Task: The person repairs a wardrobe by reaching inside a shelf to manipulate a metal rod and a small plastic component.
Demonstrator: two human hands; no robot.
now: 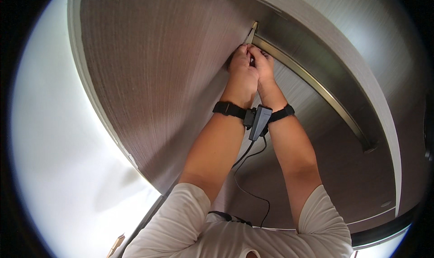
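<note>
Both arms are reaching far up, the left hand (pixel 242 64) and right hand (pixel 262 63) pinching closed together on a small metal piece (pixel 250 35) at the brass rail's (pixel 312 84) far end on the brown door (pixel 153 72).

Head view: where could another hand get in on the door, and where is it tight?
Free: the broad wood-grain door face left of the left hand, out to the pale wall; also the panel below the metal rail, right of the right forearm. Crowded: the rail's upper end, where the left and right hand press together.
</note>
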